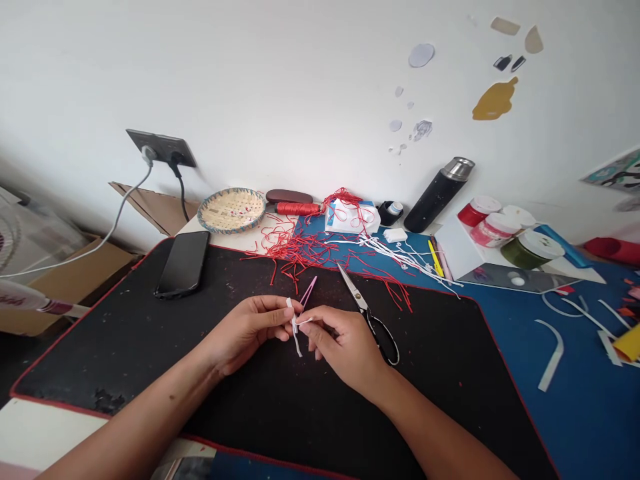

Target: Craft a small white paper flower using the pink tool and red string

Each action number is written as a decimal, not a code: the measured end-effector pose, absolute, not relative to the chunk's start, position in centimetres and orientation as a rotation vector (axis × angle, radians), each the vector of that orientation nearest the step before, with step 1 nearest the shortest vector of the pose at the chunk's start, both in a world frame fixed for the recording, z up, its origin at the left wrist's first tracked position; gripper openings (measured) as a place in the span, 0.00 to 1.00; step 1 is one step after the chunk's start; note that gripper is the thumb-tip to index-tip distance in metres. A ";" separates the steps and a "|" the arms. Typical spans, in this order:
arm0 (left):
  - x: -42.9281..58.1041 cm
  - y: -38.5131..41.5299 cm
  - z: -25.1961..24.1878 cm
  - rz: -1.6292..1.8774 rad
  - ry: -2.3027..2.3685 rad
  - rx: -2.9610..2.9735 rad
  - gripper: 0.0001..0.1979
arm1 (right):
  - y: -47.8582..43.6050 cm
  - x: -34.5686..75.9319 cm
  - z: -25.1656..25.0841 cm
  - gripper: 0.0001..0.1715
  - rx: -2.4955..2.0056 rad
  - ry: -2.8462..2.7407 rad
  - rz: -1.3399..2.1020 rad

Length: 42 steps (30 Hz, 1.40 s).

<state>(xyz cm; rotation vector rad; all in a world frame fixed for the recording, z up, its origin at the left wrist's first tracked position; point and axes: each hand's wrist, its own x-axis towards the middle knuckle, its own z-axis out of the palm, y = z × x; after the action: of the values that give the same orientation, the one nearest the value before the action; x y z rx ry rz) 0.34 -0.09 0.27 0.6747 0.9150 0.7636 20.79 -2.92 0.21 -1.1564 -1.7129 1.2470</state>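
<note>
Over the middle of the black mat (240,407), both hands pinch a short white cord (299,345). My left hand (260,327) is closed on its upper part, between thumb and fingertips. With thumb and forefinger, my right hand (345,340) grips another part of the cord, and one end hangs down between the hands. Whether the cord is knotted there is too small to tell. Purple tweezers (309,291) lie just beyond the fingers. Black-handled scissors (367,313) lie beside my right hand, blades pointing away.
Cut red cords (300,250) and white cords (400,257) lie along the back. Behind them are a woven basket (233,210), a red thread spool (299,209) and a black flask (440,195). A phone (183,263) lies left; paint jars (495,230) and paper strips (553,357) are right.
</note>
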 end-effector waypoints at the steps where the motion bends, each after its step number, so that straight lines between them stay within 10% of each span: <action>1: 0.4 -0.1 0.3 0.766 0.918 0.678 0.17 | -2.9 20.8 0.2 0.13 -1.151 -1.686 1.276; 42: 0.7 -0.5 -0.3 0.748 0.902 0.693 0.18 | -2.7 20.5 -0.7 0.08 -1.137 -1.550 1.418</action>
<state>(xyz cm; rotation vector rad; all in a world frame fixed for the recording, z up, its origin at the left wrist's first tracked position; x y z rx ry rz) 0.73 -0.50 -0.27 0.6932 0.9016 0.7484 20.51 -2.74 -0.71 -1.1371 -1.5500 1.4183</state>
